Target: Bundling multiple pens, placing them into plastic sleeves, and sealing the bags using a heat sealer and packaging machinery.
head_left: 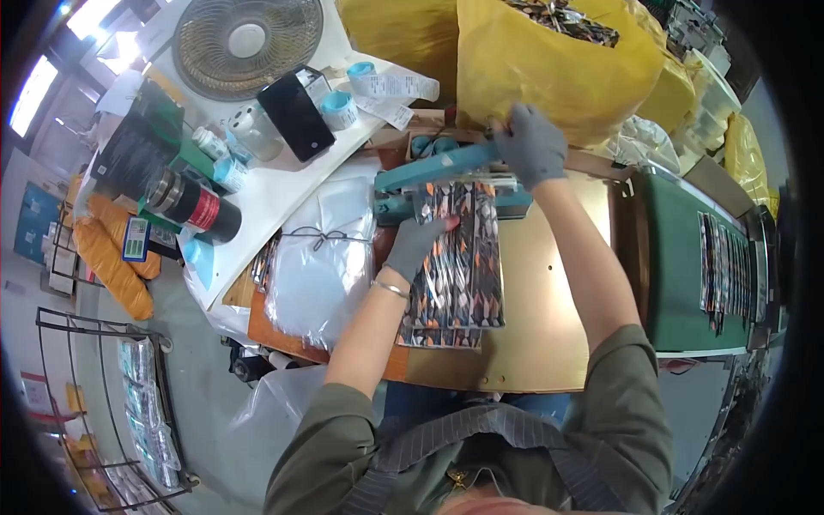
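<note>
The gloved left hand (415, 246) grips patterned pouches (459, 287), perhaps two; the gloved right hand (534, 148) clasps one blue heat-sealer arm (436, 168).

Grey fabric gloves on left hand (418, 247) and right hand (532, 148). Silver bangle (390, 289), left wrist. Olive shirt (639, 429), sleeves ending near the elbows. Dark grey pinstriped straps (489, 420) over it. Gold-coloured ornament (457, 478) at the chest. Blue trousers (545, 403).
</note>
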Demonstrator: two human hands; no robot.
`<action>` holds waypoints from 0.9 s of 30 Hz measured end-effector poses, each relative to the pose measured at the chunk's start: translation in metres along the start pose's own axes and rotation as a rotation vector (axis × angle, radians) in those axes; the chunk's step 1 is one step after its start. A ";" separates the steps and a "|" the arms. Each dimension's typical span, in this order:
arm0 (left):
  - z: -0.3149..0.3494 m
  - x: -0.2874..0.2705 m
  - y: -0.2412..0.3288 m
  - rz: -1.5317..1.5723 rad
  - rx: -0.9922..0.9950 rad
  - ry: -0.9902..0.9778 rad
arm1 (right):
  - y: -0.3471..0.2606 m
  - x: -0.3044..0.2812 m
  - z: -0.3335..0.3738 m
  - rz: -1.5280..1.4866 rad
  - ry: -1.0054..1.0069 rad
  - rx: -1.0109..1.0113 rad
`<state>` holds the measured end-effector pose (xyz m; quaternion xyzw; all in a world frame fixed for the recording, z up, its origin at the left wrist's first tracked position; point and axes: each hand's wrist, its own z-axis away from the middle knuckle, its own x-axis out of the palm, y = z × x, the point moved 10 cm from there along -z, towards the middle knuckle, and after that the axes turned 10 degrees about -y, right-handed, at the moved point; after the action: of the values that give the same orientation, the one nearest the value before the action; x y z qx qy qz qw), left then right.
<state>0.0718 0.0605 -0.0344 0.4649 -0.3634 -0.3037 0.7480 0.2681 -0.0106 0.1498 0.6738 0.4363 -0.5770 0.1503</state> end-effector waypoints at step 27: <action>0.200 -0.040 -0.053 0.005 0.110 0.198 | -0.051 0.150 0.303 -1.580 -0.860 0.175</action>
<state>-0.1217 -0.0231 -0.0328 0.5319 -0.3052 -0.2341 0.7544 0.0263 -0.1331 -0.0586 -0.0871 0.6326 -0.7453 -0.1917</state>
